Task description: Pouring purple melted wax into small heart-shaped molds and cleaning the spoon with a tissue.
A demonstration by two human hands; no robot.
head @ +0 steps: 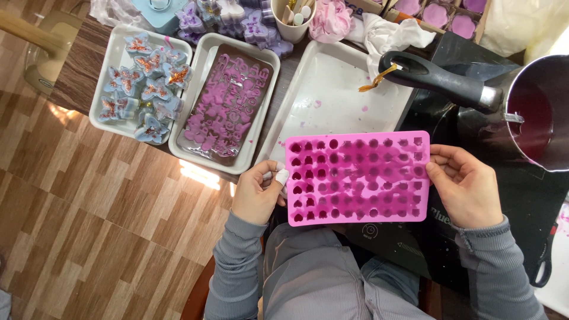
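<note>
my left hand [256, 192] and right hand [465, 185] pinch the short ends of the pink mould [357, 176], its long axis running between them.

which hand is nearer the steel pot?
Right. The right hand grips the pink mould's right edge, just left of the pot; the left hand holds the far edge.

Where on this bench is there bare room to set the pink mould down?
The white tray just beyond the pink mould is bare apart from small stains. Left of it, the brown mould tray and butterfly tray are full; the pot crowds the right.
</note>
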